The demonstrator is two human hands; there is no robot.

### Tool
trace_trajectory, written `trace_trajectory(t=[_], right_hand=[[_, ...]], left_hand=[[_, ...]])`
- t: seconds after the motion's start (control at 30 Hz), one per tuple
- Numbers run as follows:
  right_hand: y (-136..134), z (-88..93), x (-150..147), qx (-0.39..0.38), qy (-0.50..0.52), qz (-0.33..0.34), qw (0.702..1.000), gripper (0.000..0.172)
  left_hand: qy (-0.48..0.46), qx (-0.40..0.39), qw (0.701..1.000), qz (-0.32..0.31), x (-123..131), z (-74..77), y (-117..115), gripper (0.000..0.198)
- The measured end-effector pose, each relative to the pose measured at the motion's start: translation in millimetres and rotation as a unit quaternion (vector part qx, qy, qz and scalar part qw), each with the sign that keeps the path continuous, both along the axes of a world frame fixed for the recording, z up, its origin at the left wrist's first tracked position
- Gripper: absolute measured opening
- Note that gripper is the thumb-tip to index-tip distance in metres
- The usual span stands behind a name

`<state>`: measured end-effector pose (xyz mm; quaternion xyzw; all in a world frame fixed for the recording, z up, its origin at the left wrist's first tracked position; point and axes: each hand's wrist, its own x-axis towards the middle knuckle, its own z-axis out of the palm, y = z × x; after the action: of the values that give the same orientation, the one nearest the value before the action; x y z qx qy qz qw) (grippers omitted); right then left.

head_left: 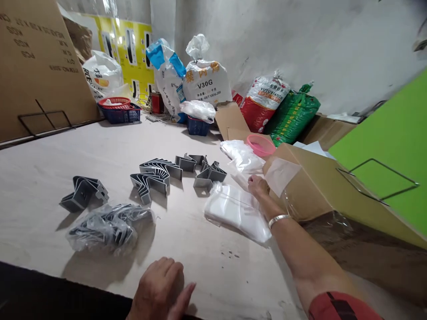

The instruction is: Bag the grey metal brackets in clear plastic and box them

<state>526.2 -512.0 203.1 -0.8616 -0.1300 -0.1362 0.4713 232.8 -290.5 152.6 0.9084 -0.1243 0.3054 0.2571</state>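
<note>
Plastic bag (235, 214) | long axis slants rightward-down | right hand (258, 186) seemingly flat on it | left hand (157, 286) open, empty

**Person's own body, head-camera view.** The left hand (160, 289) and the right hand (258, 186) are both bare, with no gloves, rings or tape visible. The right forearm (300, 253) is also bare and carries 1 bangle (279, 219), a narrow, plain band of silver-coloured metal at the wrist. The red sleeve (347, 307) enters at the lower frame edge and bears 1 dark, near-black marking (337, 303) with straight edges. Only 1 sleeve shows; its fabric and any finer detail of the marking are too cut off to tell.
</note>
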Motion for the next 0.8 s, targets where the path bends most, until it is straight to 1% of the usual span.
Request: trace_trajectory(t=[0.03, 0.07, 0.1, 0.13, 0.17, 0.2, 0.27, 0.3, 0.37, 0.43, 0.47, 0.5, 0.53, 0.57, 0.6, 0.67, 0.8], right_hand=[[-3, 4.6, -14, -0.01, 0.002, -0.006, 1.0, 0.023], [-4, 9.0, -31, -0.004, 0.013, -0.002, 1.0, 0.017], [-5, 13.3, -51, 0.013, 0.03, 0.015, 0.999, 0.012], [-4, 17.8, -73, 0.036, 0.047, 0.045, 0.997, 0.012], [-2, 22.5, -94, 0.101, 0.089, 0.105, 0.985, 0.016], [1, 27.4, -116, 0.169, 0.135, 0.156, 0.964, 0.02], [8, 36.3, -152, 0.278, 0.202, 0.217, 0.913, 0.024], [11, 39.6, -165, 0.314, 0.23, 0.234, 0.891, 0.024], [17, 42.4, -183, 0.353, 0.273, 0.25, 0.859, 0.024], [22, 39.8, -189, 0.37, 0.303, 0.256, 0.84, 0.024], [23, 37.2, -191, 0.375, 0.314, 0.256, 0.834, 0.024], [25, 34.2, -191, 0.378, 0.323, 0.256, 0.829, 0.024], [26, 31.3, -191, 0.379, 0.33, 0.254, 0.826, 0.024], [26, 28.9, -191, 0.378, 0.336, 0.253, 0.825, 0.024], [27, 27.0, -192, 0.376, 0.34, 0.252, 0.824, 0.025], [27, 24.7, -193, 0.372, 0.343, 0.249, 0.826, 0.025], [26, 18.7, -192, 0.368, 0.334, 0.23, 0.837, 0.027]], left_hand=[[0.024, -0.045, 0.999, 0.0, 1, 3.0, -1, 0.007], [0.052, -0.098, 0.994, 0.001, 3, 7.0, -2, 0.011], [0.085, -0.159, 0.984, 0.002, 6, 11.9, -3, 0.017], [0.126, -0.223, 0.967, 0.0, 11, 17.6, -5, 0.024], [0.166, -0.294, 0.941, 0.003, 17, 23.8, -6, 0.033], [0.209, -0.363, 0.908, -0.002, 23, 29.9, -8, 0.044], [0.269, -0.475, 0.837, -0.018, 34, 40.5, -13, 0.061], [0.299, -0.514, 0.803, -0.037, 38, 44.5, -15, 0.065], [0.349, -0.573, 0.736, -0.091, 41, 49.7, -20, 0.068], [0.38, -0.622, 0.67, -0.143, 39, 52.6, -23, 0.063], [0.383, -0.645, 0.643, -0.154, 36, 53.7, -25, 0.058], [0.381, -0.665, 0.624, -0.155, 34, 54.5, -25, 0.054], [0.373, -0.681, 0.613, -0.146, 31, 55.2, -25, 0.05], [0.363, -0.689, 0.612, -0.135, 29, 55.6, -25, 0.046], [0.356, -0.689, 0.619, -0.125, 27, 55.9, -23, 0.042], [0.336, -0.676, 0.646, -0.11, 24, 56.0, -19, 0.034], [0.279, -0.63, 0.722, -0.053, 21, 58.5, -10, 0.019]])
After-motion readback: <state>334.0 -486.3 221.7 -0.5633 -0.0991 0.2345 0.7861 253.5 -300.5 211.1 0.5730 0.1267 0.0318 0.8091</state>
